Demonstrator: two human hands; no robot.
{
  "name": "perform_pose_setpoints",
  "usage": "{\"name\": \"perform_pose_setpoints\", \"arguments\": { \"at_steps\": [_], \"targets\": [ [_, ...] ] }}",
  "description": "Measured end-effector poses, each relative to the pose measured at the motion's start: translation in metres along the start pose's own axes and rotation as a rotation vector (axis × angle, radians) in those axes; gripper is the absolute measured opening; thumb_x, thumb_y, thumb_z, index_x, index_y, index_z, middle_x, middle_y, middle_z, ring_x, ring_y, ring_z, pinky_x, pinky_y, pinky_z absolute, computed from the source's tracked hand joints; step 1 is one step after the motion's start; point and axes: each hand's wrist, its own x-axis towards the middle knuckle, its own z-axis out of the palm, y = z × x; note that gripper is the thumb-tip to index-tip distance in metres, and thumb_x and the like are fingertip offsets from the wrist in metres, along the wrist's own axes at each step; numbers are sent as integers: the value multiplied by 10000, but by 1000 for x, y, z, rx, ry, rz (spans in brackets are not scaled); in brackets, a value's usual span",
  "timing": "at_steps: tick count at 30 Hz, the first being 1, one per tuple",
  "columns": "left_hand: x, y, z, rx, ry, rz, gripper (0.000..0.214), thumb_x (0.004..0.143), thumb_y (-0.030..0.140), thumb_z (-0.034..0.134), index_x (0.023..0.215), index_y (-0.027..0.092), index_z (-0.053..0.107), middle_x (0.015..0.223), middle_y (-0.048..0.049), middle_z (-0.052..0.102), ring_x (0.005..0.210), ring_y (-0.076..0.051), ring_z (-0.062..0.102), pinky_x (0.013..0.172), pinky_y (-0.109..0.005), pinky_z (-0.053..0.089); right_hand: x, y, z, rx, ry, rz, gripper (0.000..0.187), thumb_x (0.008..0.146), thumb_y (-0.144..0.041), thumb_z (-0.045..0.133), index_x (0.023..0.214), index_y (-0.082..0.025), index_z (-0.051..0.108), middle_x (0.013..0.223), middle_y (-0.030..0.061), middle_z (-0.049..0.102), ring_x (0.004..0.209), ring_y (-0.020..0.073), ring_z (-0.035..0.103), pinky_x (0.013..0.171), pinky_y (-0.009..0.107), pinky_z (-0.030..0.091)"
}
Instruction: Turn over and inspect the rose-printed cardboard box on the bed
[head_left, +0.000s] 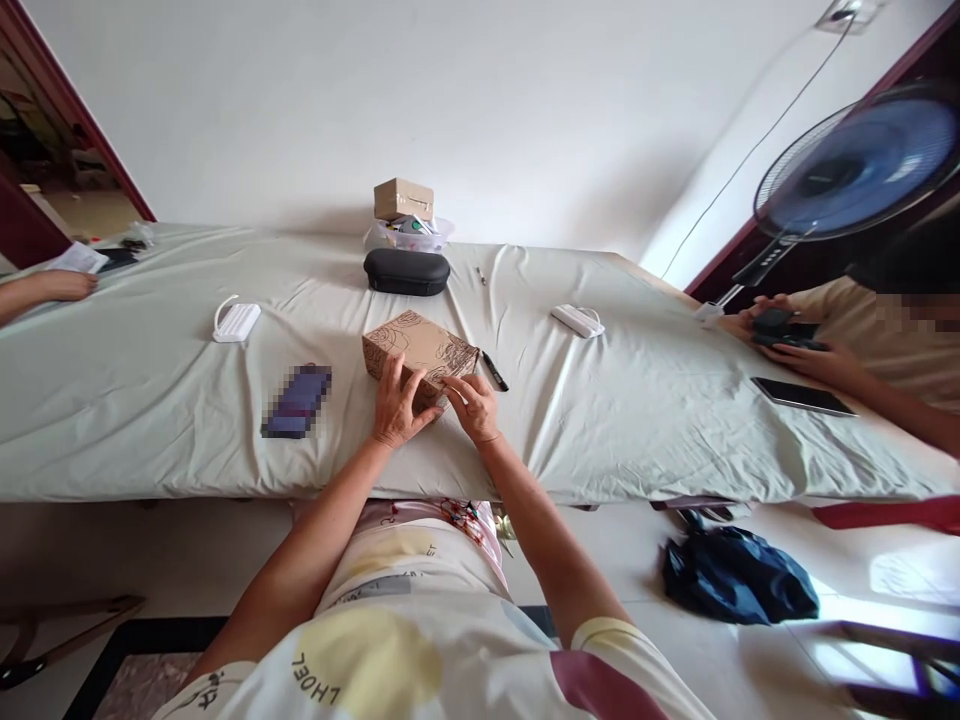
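A brown cardboard box [420, 345] printed with dark flower outlines sits on the cloth-covered table in front of me. My left hand [401, 405] grips its near side, the fingers spread against the cardboard and the thumb low by the near corner. At the near right edge of the box, my right hand [474, 408] is closed in a pinch. What lies between those fingertips is too small to make out. A black marker [495, 371] lies just right of the box, near my right hand. The underside of the box is hidden.
Behind the box are a black zip case [406, 272] and a plastic tub [431, 240] under a small carton [403, 198]. White devices [238, 322] lie on both sides, with a blurred phone-like item [298, 402] at left. Other people's hands [787, 335] are at both ends; a fan [855, 165] stands right.
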Motion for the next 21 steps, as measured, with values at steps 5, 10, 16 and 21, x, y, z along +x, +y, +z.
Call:
{"name": "perform_pose_setpoints", "arguments": {
  "at_steps": [5, 10, 16, 21],
  "targets": [
    [0, 0, -1, -40, 2, -6, 636, 912, 587, 654, 1381, 170, 555, 1652, -241, 359, 1612, -413, 245, 1261, -628, 307, 2, 19, -5, 31, 74, 247, 334, 1051, -450, 546, 1154, -261, 801, 965, 82, 689, 909, 214, 658, 875, 377, 579],
    [-2, -1, -4, -105, -16, -26, 588, 955, 479, 575, 1448, 167, 508, 1666, -236, 360, 1597, -364, 317, 1253, -561, 361, 2, 30, -12, 39, 165, 360, 341, 1036, -448, 543, 1131, -239, 795, 968, 80, 671, 912, 210, 646, 885, 383, 569],
    [-3, -4, -2, -112, 52, -159, 455, 1013, 370, 435, 1384, 167, 604, 1612, -194, 462, 1519, -294, 453, 1230, -474, 427, 2, 24, -12, 93, 143, 346, 314, 1020, -421, 534, 1111, -233, 769, 1049, 84, 693, 932, 197, 657, 818, 348, 594],
    [-2, -15, -1, -29, 191, -391, 481, 996, 295, 425, 1417, 161, 612, 1549, -204, 530, 1476, -323, 492, 1236, -527, 401, 0, 11, -5, 226, -19, 203, 314, 1011, -371, 528, 1224, -227, 709, 1071, 94, 705, 860, 175, 659, 708, 311, 607]
  ]
}}
